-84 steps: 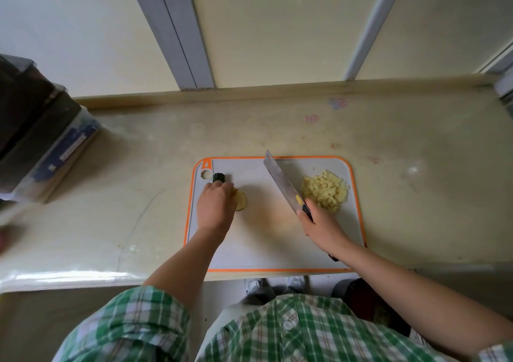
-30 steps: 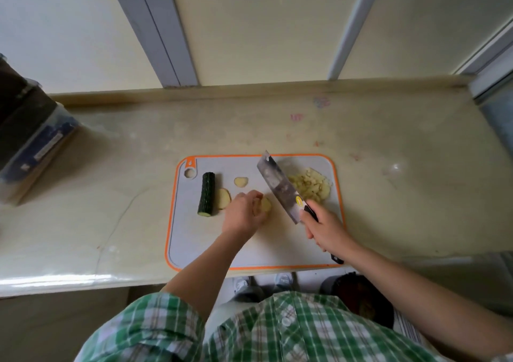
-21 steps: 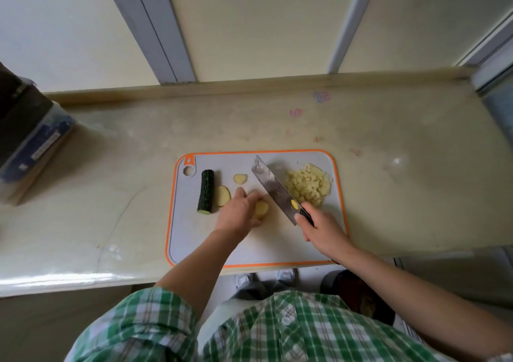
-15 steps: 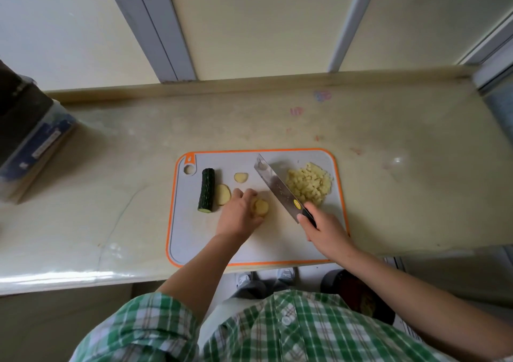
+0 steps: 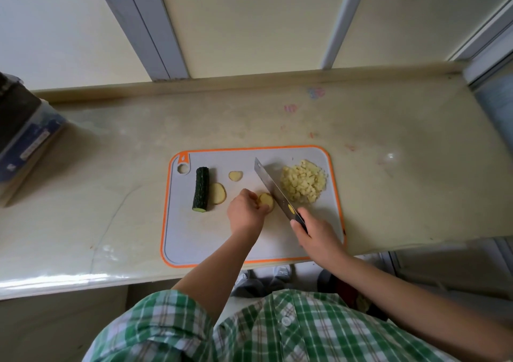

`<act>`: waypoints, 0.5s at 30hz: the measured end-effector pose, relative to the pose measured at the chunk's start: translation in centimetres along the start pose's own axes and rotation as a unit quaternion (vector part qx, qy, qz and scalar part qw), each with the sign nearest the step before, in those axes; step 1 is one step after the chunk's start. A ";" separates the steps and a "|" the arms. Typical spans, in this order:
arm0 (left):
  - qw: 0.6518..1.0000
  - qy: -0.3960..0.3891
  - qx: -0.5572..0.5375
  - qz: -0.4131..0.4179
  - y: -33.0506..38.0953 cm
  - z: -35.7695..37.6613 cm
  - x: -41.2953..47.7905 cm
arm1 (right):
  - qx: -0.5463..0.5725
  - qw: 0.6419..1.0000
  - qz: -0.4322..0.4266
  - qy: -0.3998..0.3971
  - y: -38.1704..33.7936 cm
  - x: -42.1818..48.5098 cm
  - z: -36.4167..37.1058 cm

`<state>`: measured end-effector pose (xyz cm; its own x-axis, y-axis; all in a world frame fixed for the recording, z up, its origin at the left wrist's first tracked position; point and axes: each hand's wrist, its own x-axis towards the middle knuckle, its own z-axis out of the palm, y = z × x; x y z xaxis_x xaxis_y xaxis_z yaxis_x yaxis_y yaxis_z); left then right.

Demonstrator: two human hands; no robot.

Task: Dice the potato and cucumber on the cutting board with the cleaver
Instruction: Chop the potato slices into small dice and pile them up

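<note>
Fingers [image 5: 249, 196] of the left hand [image 5: 245, 211] are curled together, their tips pinning a round potato slice [image 5: 267, 200] flat to the cutting board [image 5: 194, 239]. Just right of those fingertips stands the cleaver [image 5: 273, 188], its blade running away from the person and slightly leftward, its edge down at the slice's right side. The right hand [image 5: 319, 236] grips the cleaver's dark handle, its fingers [image 5: 298, 224] clamped round it near the blade's heel.

Beyond the blade, on the far side from the left fingers, lies one heap of diced potato [image 5: 303, 180] in the board's far right corner. Left of the left fingers are two more potato slices: a larger slice [image 5: 218, 193] close by and a smaller slice [image 5: 235, 175] farther from the person. That makes three slices in all. Touching or just beside the larger one lies a single piece of cucumber [image 5: 201, 189], dark-skinned and uncut, its cut end towards the person.

One board, grey with an orange rim, sits on the pale counter [image 5: 111, 167], reaching the counter's near edge.

Well to the left of both hands a clear box [image 5: 25, 136] with a blue label sits at the counter's end — something dark is in or on it, but what it is cannot be told. A green checked shirt [image 5: 277, 328] fills the bottom of the view.
</note>
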<state>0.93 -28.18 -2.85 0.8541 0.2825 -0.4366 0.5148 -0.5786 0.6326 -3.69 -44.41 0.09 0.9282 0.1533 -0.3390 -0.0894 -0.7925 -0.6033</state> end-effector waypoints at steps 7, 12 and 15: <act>0.999 0.004 0.026 0.030 -0.2 -0.4 -0.1 | -0.045 0.996 0.034 -0.065 -0.6 1.2 -0.3; 1.000 0.015 0.021 0.010 -0.2 -0.5 -0.3 | -0.136 0.990 0.016 -0.021 -0.7 2.9 0.2; 1.000 0.014 0.009 -0.012 0.1 -0.4 -0.2 | -0.148 0.989 -0.007 -0.009 -0.5 3.2 0.6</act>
<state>0.80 -27.99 -2.44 0.8438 0.3166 -0.4333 0.5332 -0.5860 0.6102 -0.88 -43.20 -1.16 0.9221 0.1732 -0.3461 0.0353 -0.9282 -0.3705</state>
